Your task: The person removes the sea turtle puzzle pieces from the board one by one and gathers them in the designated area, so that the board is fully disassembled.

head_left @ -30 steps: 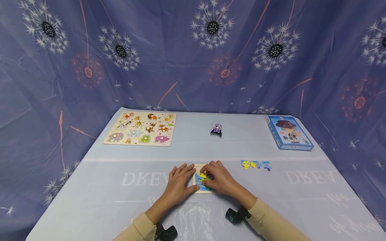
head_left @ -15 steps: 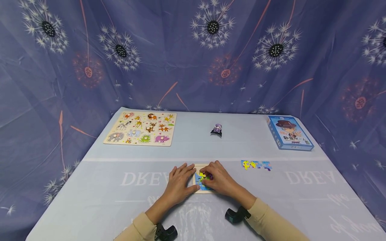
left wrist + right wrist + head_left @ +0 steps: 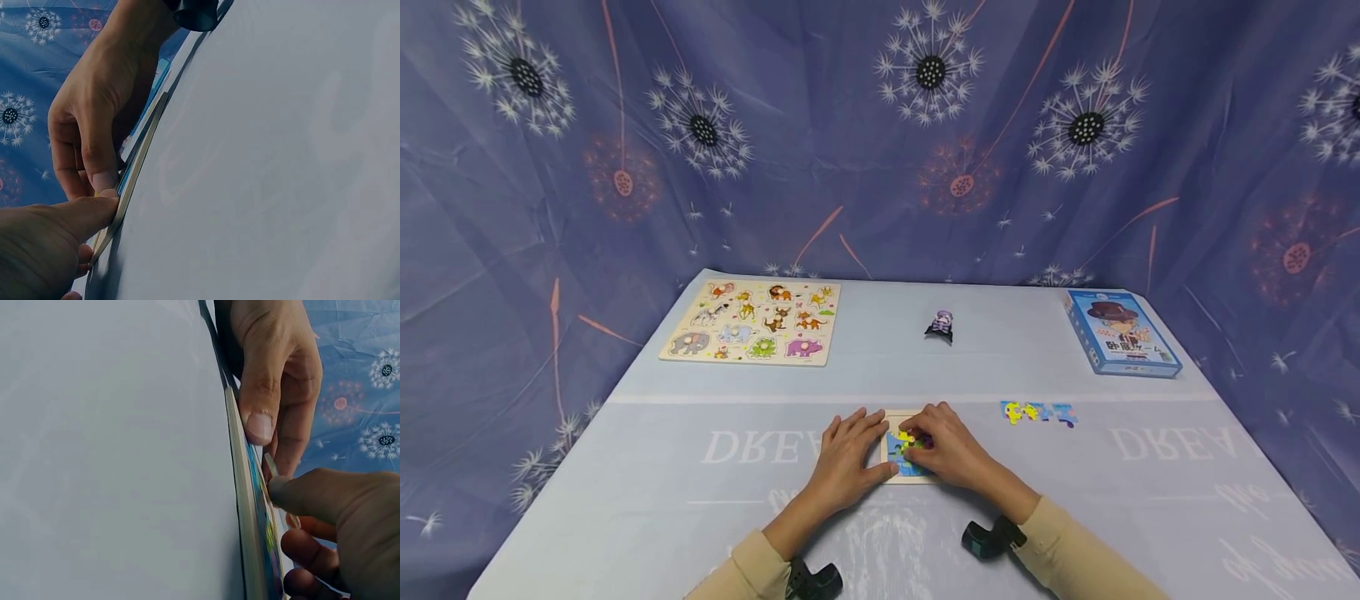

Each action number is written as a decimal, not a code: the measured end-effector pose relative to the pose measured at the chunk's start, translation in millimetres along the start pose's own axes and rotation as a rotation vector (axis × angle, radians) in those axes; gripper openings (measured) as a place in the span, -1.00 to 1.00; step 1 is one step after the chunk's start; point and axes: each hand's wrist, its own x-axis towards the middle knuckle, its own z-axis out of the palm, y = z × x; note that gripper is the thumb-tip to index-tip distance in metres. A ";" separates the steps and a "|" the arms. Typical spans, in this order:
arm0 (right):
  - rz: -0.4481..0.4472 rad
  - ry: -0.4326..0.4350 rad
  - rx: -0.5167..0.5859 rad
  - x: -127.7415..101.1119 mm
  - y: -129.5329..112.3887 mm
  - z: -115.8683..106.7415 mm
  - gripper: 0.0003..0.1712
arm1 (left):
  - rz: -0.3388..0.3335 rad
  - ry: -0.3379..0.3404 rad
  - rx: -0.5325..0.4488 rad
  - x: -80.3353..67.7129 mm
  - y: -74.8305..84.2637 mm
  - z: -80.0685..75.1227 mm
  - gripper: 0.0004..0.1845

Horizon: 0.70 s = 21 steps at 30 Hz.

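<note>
A small jigsaw puzzle in a pale wooden tray [image 3: 912, 480] lies near the middle of the table in the head view. My left hand [image 3: 847, 458] rests at its left side, fingers fairly straight, the thumb touching the near left corner. Over the right part of the puzzle, my right hand [image 3: 951, 447] pinches a puzzle piece [image 3: 270, 465] between thumb and fingers. The right wrist view shows that piece tilted above the tray, edge on. Blue and yellow pieces [image 3: 895, 454] show in the tray; my right hand hides the rest.
Several loose puzzle pieces [image 3: 1030, 412] lie right of the tray. Farther back are a wooden animal peg puzzle [image 3: 748, 323], a small purple and black figure-like item [image 3: 940, 327] and a blue box [image 3: 1123, 332]. A patterned curtain [image 3: 820, 125] hangs behind the table.
Both hands keep nearly the same place and hold on the tray and the piece. The head view has shifted very slightly.
</note>
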 end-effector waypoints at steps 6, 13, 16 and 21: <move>0.030 0.022 0.020 -3.9 2.5 -10.4 -0.65 | -0.005 -0.005 0.002 -0.3 0.7 -0.1 -0.33; 0.136 0.042 0.031 -13.6 10.3 -29.2 -0.62 | 0.000 0.009 0.003 -0.3 0.7 1.9 -0.34; 0.169 0.040 0.014 -20.4 16.9 -37.9 -0.63 | -0.001 0.010 0.004 -0.5 0.8 2.2 -0.35; 0.215 0.037 0.006 -34.9 31.6 -53.0 -0.63 | -0.007 0.003 0.004 -0.1 1.8 2.3 -0.34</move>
